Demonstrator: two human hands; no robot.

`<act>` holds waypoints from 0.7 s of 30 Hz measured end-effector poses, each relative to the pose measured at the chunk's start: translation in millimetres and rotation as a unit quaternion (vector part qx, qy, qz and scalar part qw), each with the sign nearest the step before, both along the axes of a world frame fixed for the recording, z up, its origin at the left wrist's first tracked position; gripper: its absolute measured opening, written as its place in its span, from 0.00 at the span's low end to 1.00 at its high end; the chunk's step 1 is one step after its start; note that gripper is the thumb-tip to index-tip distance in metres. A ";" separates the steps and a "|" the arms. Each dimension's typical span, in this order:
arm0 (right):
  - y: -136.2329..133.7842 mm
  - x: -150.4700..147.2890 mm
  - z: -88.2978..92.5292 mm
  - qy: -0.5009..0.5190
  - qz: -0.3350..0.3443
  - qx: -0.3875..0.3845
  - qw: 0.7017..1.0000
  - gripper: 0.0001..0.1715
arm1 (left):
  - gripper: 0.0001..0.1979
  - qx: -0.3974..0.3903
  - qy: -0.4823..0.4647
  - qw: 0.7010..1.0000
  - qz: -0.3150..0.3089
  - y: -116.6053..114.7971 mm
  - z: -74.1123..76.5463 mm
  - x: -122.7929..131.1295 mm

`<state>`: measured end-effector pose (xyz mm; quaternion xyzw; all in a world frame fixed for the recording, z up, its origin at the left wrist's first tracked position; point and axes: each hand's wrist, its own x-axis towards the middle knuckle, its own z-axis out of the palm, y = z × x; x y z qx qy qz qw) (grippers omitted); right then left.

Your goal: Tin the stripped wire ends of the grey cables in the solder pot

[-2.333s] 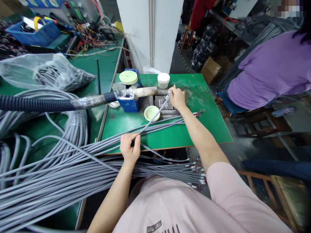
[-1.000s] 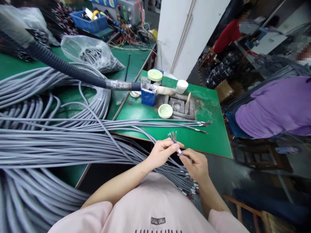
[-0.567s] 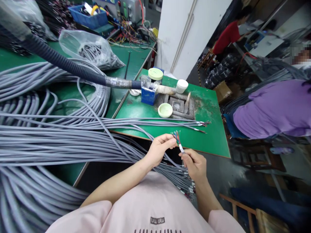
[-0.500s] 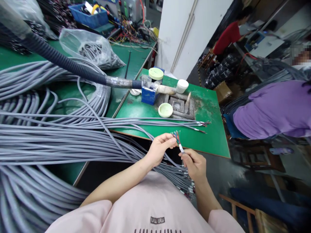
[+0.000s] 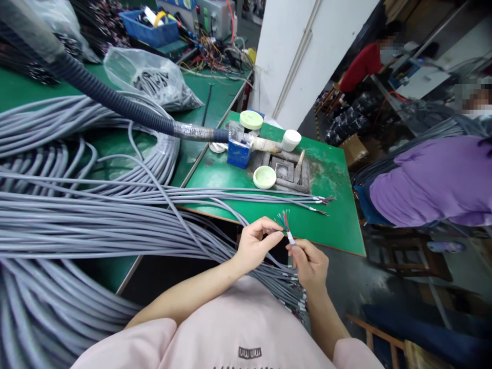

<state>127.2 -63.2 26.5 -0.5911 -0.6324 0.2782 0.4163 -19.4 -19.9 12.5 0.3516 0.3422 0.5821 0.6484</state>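
In right grip [image 5: 311, 264], cable [image 5: 291, 239]; beyond, bag [image 5: 122, 64] of grey pieces [image 5: 151, 82]

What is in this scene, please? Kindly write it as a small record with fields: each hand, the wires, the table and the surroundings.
Left hand: pinches some of the coloured wires
Right hand: holds the white-banded cable end
Wires: fanned out, tips upward in the picture
Green table: pale green dish, white jar, blue box, grey cables
Left side: coiled cables, clear plastic bag, dark ribbed hose
Right side: co-worker in purple
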 end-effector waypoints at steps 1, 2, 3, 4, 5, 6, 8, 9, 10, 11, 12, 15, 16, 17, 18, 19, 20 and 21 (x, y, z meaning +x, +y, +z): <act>-0.2 -0.3 -0.6 -0.001 0.000 0.004 1.000 0.12 | 0.08 0.001 0.002 1.000 0.006 -1.2 -1.8 0.6; -0.3 -0.5 -1.4 -0.001 0.002 0.009 1.000 0.12 | 0.08 -0.010 -0.002 1.000 0.006 -2.0 -3.7 1.5; -0.5 -0.6 -2.3 0.001 0.005 0.013 1.000 0.12 | 0.09 -0.026 -0.010 1.000 0.002 -2.5 -5.6 2.5; -0.7 -0.7 -3.1 0.003 0.010 0.016 1.000 0.12 | 0.09 -0.043 -0.020 0.999 -0.004 -2.7 -7.3 3.5; -1.0 -0.8 -3.9 0.007 0.012 0.019 1.000 0.12 | 0.09 -0.056 -0.029 0.998 -0.012 -2.7 -8.7 4.6; -1.3 -0.9 -4.5 0.010 0.012 0.019 1.000 0.12 | 0.09 -0.065 -0.038 0.997 -0.018 -2.6 -9.7 5.4; -1.8 -1.2 -5.4 0.018 0.007 0.015 1.000 0.12 | 0.09 -0.074 -0.053 0.996 -0.026 -2.2 -10.1 6.6; -2.1 -1.4 -5.6 0.021 0.004 0.012 1.000 0.12 | 0.09 -0.078 -0.059 0.995 -0.029 -2.0 -9.7 6.9; -2.2 -1.4 -5.7 0.023 0.003 0.011 1.000 0.12 | 0.09 -0.083 -0.063 0.994 -0.031 -1.6 -8.9 7.0; -2.3 -1.4 -5.7 0.022 0.005 0.010 1.000 0.12 | 0.08 -0.087 -0.067 0.993 -0.033 -1.2 -8.0 7.0; -2.2 -1.4 -5.6 0.020 0.009 0.011 1.000 0.11 | 0.08 -0.091 -0.070 0.993 -0.035 -0.6 -7.0 6.9; -1.3 -1.9 -3.9 -0.005 0.026 0.025 0.999 0.10 | 0.08 -0.092 -0.080 0.992 -0.037 2.1 -4.6 6.1; -0.8 -2.4 -2.9 -0.017 0.033 0.033 0.999 0.10 | 0.08 -0.087 -0.083 0.992 -0.037 3.4 -3.9 5.7; -0.2 -3.1 -1.9 -0.029 0.040 0.041 0.998 0.10 | 0.08 -0.083 -0.084 0.992 -0.037 4.7 -3.3 5.3; 0.3 -3.8 -0.9 -0.040 0.046 0.050 0.997 0.09 | 0.09 -0.078 -0.085 0.993 -0.037 5.9 -2.6 4.8; 0.8 -4.5 -0.1 -0.050 0.051 0.058 0.996 0.09 | 0.10 -0.075 -0.085 0.993 -0.037 7.0 -1.9 4.3; 1.3 -5.2 0.5 -0.060 0.056 0.065 0.995 0.08 | 0.11 -0.074 -0.083 0.993 -0.036 8.0 -1.0 3.8; 1.5 -5.7 0.7 -0.068 0.059 0.071 0.993 0.08 | 0.12 -0.075 -0.081 0.993 -0.033 8.6 -0.1 3.4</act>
